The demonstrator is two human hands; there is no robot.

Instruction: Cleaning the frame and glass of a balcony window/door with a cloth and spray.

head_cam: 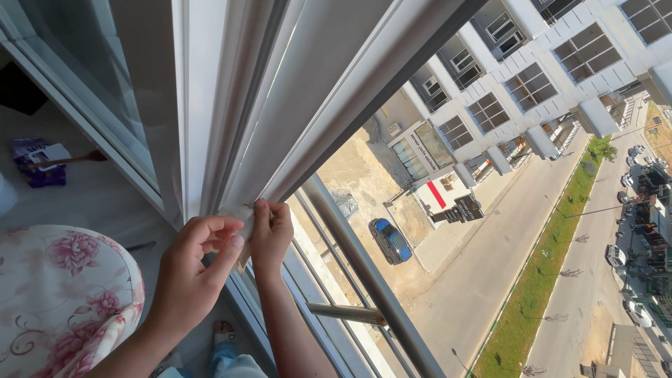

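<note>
Both my hands meet at the bottom of a white window frame [231, 119]. My left hand [196, 269] pinches a small white wipe [243, 222] against the frame's lower end. My right hand [271, 234] presses the same wipe from the other side, fingers curled over it. The wipe is mostly hidden between my fingers. My forearms reach up from the lower edge of the view.
A metal safety railing [364, 273] runs outside the open window, high above a street with a blue car [390, 240]. Inside, left, stands a chair with a pink floral cover [63, 294]. A purple packet [35, 162] lies on the floor beyond the glass pane [91, 77].
</note>
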